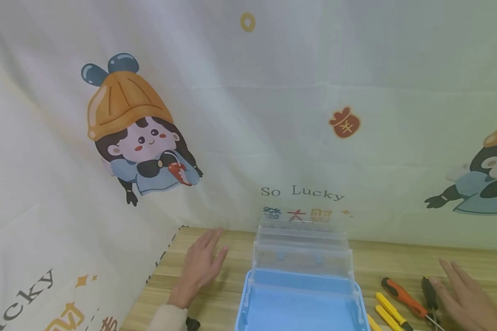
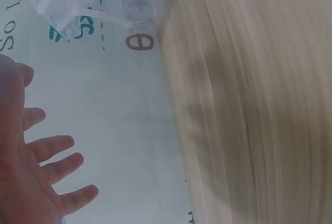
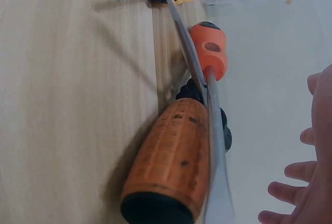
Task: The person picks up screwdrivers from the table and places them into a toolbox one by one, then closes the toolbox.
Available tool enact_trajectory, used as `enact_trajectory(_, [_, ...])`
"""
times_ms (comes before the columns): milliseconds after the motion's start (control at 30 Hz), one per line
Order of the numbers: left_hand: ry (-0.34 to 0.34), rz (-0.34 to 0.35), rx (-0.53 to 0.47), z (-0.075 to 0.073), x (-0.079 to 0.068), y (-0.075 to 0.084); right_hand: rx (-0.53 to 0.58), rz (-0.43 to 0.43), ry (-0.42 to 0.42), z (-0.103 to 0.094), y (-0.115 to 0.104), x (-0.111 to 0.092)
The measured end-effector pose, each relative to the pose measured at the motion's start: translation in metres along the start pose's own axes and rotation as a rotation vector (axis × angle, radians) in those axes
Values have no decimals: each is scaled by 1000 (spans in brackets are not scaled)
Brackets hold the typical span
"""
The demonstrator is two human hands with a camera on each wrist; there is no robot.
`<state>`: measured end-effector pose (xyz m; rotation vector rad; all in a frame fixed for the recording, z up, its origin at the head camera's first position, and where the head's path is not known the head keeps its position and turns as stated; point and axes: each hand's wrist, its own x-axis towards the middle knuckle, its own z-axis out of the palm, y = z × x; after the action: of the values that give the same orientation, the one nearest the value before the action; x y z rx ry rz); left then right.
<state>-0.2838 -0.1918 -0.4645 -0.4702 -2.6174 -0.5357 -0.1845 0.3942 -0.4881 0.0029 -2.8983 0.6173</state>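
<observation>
My left hand (image 1: 203,264) is over the wooden table, left of a light blue box (image 1: 300,305) whose clear lid (image 1: 331,262) stands raised at the back. Its fingers are extended and hold nothing; the left wrist view shows them spread. On the other side, my right hand (image 1: 465,296) has its fingers extended beside a black-handled screwdriver (image 1: 429,294); whether they touch cannot be told. An orange-and-black screwdriver (image 1: 406,298) and yellow-handled tools (image 1: 391,312) lie between that hand and the box. Close in the right wrist view is a worn orange handle (image 3: 168,156).
A pale printed cloth (image 1: 248,138) hangs behind and to the left of the wooden table (image 1: 228,294). Beside the left sleeve, a small black object (image 1: 193,324) is partly cut off by the lower edge. Metal shafts (image 3: 184,32) cross among the screwdrivers.
</observation>
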Motion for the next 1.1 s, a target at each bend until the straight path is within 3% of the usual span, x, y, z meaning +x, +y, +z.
enact_trajectory(333, [28,-7,-92,9,0,6,134,-24,45,9,6,-2])
enact_trajectory(500, [26,-23,-130,14,0,9,165,8,-21,7,8,-1])
enact_trajectory(733, [-27,-72,-199,17,-1,17,202,37,-57,6,11,-2])
enact_trajectory(1100, [-69,-116,-290,20,-1,26,242,152,-179,7,19,4])
